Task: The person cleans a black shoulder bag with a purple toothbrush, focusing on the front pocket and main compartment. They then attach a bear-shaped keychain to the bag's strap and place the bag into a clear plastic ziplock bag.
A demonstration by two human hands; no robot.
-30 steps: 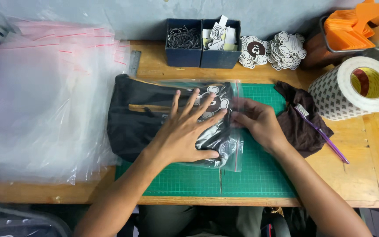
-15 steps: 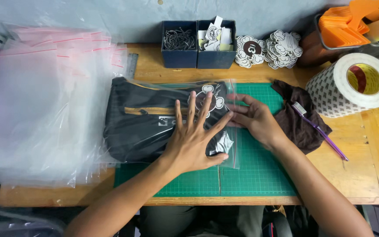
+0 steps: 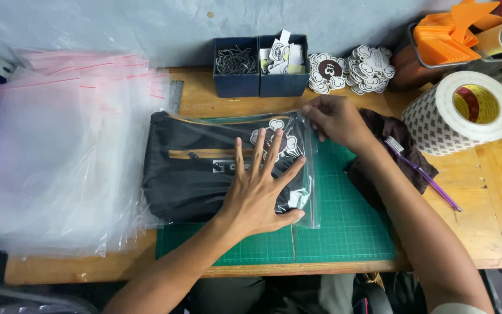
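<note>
A black pouch [image 3: 187, 174] with a tan zip lies inside a clear zip bag [image 3: 309, 174] on the green cutting mat [image 3: 350, 227]. My left hand [image 3: 260, 186] presses flat on the bagged pouch, fingers spread, over a flower-shaped sticker tag [image 3: 277, 136]. My right hand [image 3: 335, 119] pinches the bag's upper right corner at its sealing strip. A dark cloth [image 3: 405, 148] lies under my right forearm.
A heap of clear zip bags [image 3: 59, 151] covers the left of the wooden table. Two dark blue bins [image 3: 260, 67] and stacks of flower-shaped stickers [image 3: 350, 70] stand at the back. A large tape roll [image 3: 457, 110], a purple toothbrush [image 3: 422, 171] and orange parts [image 3: 448, 35] lie right.
My right hand has slid from the middle of the bag's right edge up to its top corner. My left hand stays pressed on the pouch.
</note>
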